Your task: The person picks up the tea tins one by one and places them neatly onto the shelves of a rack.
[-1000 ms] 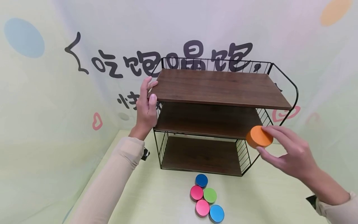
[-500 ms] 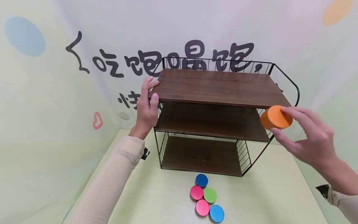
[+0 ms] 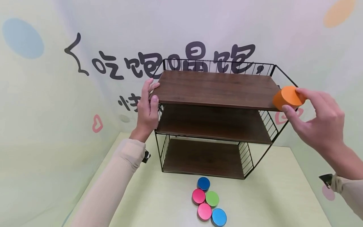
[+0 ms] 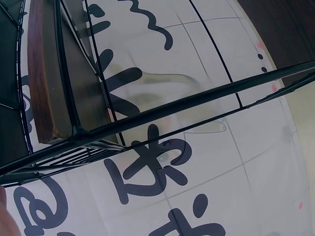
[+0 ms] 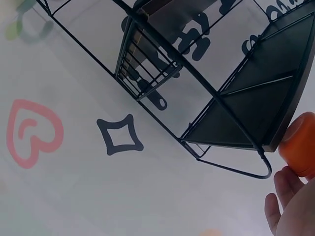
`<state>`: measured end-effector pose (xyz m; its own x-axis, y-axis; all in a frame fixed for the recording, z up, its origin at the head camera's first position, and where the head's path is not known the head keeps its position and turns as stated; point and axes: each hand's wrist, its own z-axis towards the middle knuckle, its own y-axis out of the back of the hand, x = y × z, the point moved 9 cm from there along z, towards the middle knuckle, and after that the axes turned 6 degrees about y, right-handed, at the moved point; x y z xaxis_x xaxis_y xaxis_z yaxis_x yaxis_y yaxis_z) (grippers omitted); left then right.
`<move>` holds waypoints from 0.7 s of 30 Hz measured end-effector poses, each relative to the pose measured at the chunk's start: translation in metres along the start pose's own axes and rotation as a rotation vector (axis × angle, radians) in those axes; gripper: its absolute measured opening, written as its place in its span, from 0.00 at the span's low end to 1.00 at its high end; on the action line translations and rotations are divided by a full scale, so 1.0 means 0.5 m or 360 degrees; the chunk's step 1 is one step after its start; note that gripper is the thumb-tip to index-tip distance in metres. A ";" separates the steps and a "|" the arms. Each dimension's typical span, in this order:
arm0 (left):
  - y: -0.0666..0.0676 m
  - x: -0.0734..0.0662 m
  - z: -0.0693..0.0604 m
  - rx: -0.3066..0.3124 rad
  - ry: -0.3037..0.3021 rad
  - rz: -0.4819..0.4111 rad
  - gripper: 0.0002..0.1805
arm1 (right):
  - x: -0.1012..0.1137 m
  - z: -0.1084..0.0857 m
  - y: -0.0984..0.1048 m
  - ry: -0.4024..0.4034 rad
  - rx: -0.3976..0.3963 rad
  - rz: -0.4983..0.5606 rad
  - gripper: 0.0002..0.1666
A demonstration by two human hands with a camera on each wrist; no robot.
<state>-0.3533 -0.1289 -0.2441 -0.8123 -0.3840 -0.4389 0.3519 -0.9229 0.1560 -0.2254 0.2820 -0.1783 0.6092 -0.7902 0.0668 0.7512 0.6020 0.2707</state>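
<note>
A black wire rack with three dark wooden shelves [image 3: 218,90] stands on the pale table. At the top shelf's left end, my left hand [image 3: 148,110] holds the edge, thumb at the front corner. My right hand [image 3: 323,116] pinches an orange round tin [image 3: 289,96] between thumb and fingers, in front of the top shelf's right corner. In the right wrist view the orange tin [image 5: 301,145] is close beside that shelf's edge; whether they touch I cannot tell. The left wrist view shows mostly the rack's side wires [image 4: 162,110].
In front of the rack several round tins lie grouped on the table [image 3: 272,192]: dark blue [image 3: 203,183], two pink, one of them a pink tin [image 3: 204,211], a green tin [image 3: 212,198] and a light blue tin [image 3: 219,217]. A printed cloth [image 3: 119,31] hangs behind.
My right hand has lifted the orange tin from beside the middle shelf, up and to the right, to the top shelf's right corner. My left hand stays on the rack.
</note>
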 end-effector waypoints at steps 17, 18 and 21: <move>-0.001 -0.003 0.001 -0.0052 -0.0014 -0.0006 0.28 | -0.038 0.010 -0.023 -0.0108 0.0235 -0.0150 0.37; -0.001 -0.004 0.001 -0.0056 -0.0014 -0.0002 0.28 | -0.038 0.010 -0.024 -0.0110 0.0240 -0.0156 0.37; 0.001 -0.012 0.003 -0.0071 -0.0019 0.0002 0.27 | -0.039 0.009 -0.026 -0.0115 0.0246 -0.0164 0.38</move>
<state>-0.3491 -0.1271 -0.2401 -0.8171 -0.3859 -0.4283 0.3734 -0.9203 0.1170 -0.2485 0.2890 -0.1787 0.5073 -0.8562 0.0982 0.7572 0.4972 0.4236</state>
